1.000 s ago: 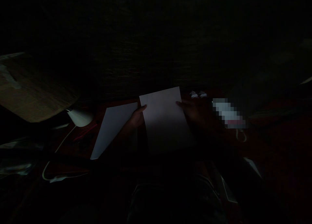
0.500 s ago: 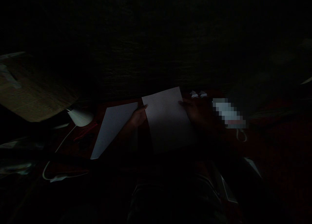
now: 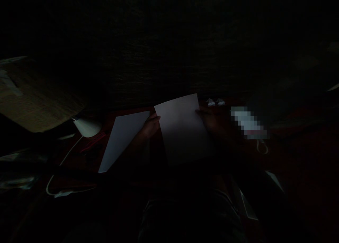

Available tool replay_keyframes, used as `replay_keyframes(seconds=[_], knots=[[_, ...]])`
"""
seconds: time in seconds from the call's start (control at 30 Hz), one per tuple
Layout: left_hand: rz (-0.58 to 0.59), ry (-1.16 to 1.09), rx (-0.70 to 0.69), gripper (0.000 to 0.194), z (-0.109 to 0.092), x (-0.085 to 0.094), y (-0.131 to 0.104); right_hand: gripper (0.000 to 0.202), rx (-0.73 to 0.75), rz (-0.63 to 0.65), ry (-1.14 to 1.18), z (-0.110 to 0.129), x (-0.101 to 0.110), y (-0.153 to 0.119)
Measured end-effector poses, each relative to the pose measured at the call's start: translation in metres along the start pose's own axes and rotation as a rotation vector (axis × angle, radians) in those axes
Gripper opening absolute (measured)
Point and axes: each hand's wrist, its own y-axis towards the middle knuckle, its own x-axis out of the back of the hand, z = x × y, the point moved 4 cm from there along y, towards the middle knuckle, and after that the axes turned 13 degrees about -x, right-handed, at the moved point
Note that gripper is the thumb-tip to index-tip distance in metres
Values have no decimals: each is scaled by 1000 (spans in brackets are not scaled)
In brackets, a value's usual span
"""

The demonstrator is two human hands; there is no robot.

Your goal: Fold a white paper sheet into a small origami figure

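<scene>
The head view is very dark. A white sheet of paper (image 3: 181, 125) is held up at the centre, its top edge slightly curved. My left hand (image 3: 151, 126) pinches its left edge, thumb on the front. On the right edge, my right hand (image 3: 208, 119) grips the same sheet, its fingers dim. A second sheet of white paper (image 3: 123, 130) lies flat on the dark red table (image 3: 156, 147), partly covered by my left hand and forearm. The lower part of the held sheet fades into shadow.
At left are a white lamp-like cone (image 3: 89, 127) with a white cable (image 3: 69, 152), a red item (image 3: 94, 141) and a brown box (image 3: 34, 102). Two small folded paper pieces (image 3: 215, 102) stand behind my right hand. A blurred-out pale object (image 3: 249, 123) lies at right.
The held sheet's upper right corner has shifted slightly right, and its top edge bows more. Both hands keep their grip, with the left fingers slightly rearranged.
</scene>
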Motion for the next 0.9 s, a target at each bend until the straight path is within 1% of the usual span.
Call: replay_keyframes(seconds=[0.07,0.13,0.2,0.27,0.37,0.47,0.53,0.6,0.7,0.8,0.9], knots=[[-4,-3,4,41,1,0,0,25,9,-22,-3,3,1,-5],[-6,-10,0,42,1,1,0,21,55,-43,-14,7,3,-12],[-6,-12,-11,43,1,1,1,17,81,-26,-5,10,3,-15],[-15,-1,-14,46,0,2,1,15,74,3,18,11,2,-15],[-55,35,-33,56,-2,2,-1,16,49,-1,15,9,1,-11],[-79,69,-94,69,-7,1,-3,15,3,-37,8,6,1,-6],[-89,85,-129,78,-11,-1,-5,14,0,-32,4,6,0,-5],[-115,99,-151,85,-14,-2,-6,18,18,-28,-14,7,-1,-5],[-144,122,-159,91,-16,-3,-8,25,12,-46,-44,9,-1,-4],[-126,143,-170,87,-15,-3,-8,28,10,-43,-67,9,0,-2],[-101,170,-182,69,-11,-2,-5,25,31,-33,-94,9,2,-2]])
